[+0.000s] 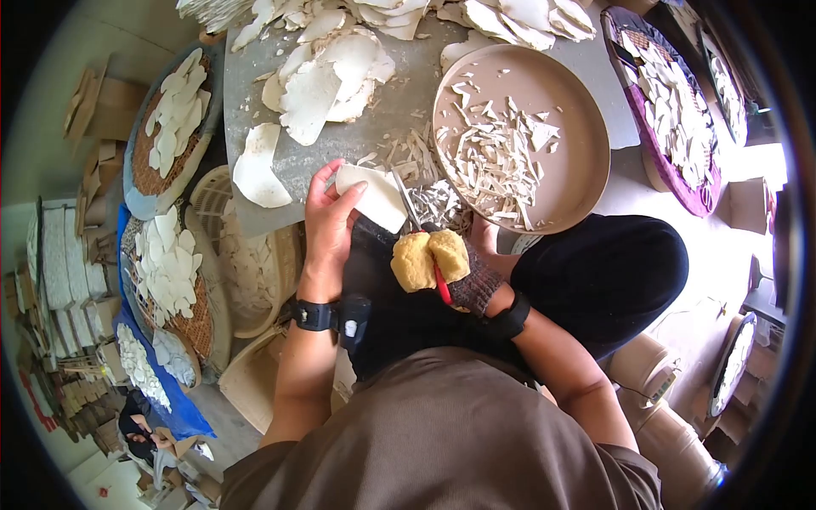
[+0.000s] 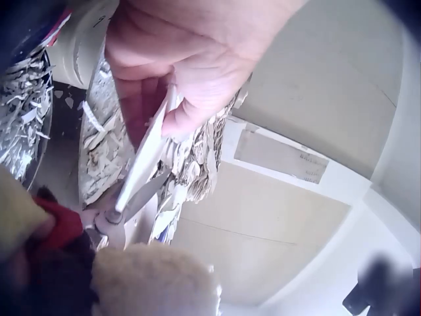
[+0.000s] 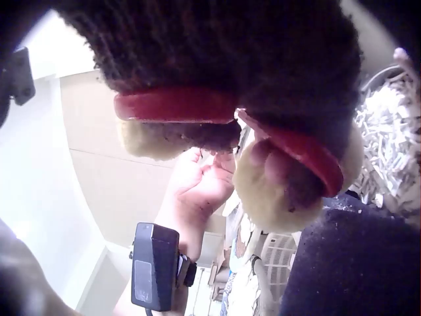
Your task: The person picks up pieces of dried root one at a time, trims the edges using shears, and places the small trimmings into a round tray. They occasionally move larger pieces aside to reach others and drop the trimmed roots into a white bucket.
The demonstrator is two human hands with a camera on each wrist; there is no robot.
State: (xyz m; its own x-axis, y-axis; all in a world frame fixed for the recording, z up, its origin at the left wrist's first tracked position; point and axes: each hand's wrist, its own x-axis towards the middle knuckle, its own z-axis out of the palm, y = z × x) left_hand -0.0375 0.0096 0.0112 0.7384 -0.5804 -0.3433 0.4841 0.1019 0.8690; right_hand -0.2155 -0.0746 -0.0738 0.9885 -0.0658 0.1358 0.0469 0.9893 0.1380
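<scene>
My left hand [image 1: 331,217] pinches a thin white slice [image 1: 374,194] between thumb and fingers at the near edge of the grey board [image 1: 399,102]. In the left wrist view the slice [image 2: 148,148] shows edge-on under the thumb. My right hand [image 1: 463,272], in a dark knitted glove, grips red-handled scissors [image 1: 416,223] whose loops are wrapped in yellow padding [image 1: 429,257]. The blades [image 2: 131,201] lie against the slice. From the right wrist the red loops [image 3: 289,148] wrap the gloved fingers.
A round tan tray [image 1: 578,127] of cut white strips lies right of the hands. Whole white slices [image 1: 327,76] are heaped on the board's far side. Woven trays [image 1: 170,127] with more slices stand left and far right. Baskets sit below the board.
</scene>
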